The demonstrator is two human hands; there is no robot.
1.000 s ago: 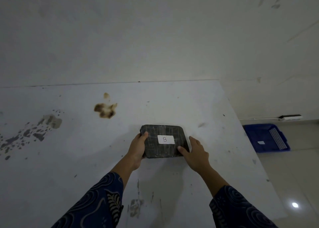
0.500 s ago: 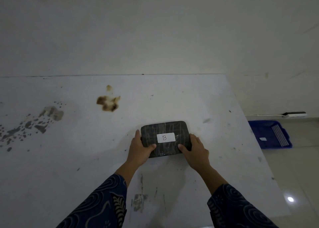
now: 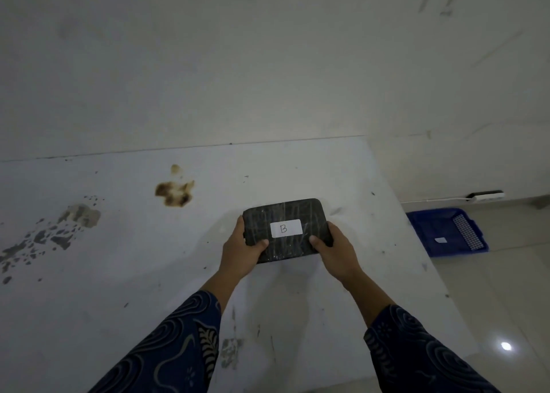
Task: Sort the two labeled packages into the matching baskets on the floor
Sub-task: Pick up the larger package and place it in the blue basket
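We are holding the black package point(image 3: 287, 229) with label B point(image 3: 286, 228) over the white table point(image 3: 119, 258): our left hand point(image 3: 242, 251) and right hand point(image 3: 337, 251) are grasping its two sides. A blue basket point(image 3: 446, 232) is lying on the floor point(image 3: 506, 288) at right.

One letter can be read here: a big "B", written by hand in dark ink. It stands on a small white label point(image 3: 286, 228) stuck on the top of the dark package point(image 3: 287, 214). The blue basket point(image 3: 431, 229) on the floor also has a small white tag point(image 3: 440, 240) inside it, but it is too small and blurry to read. No other words, numbers or signs can be read anywhere.
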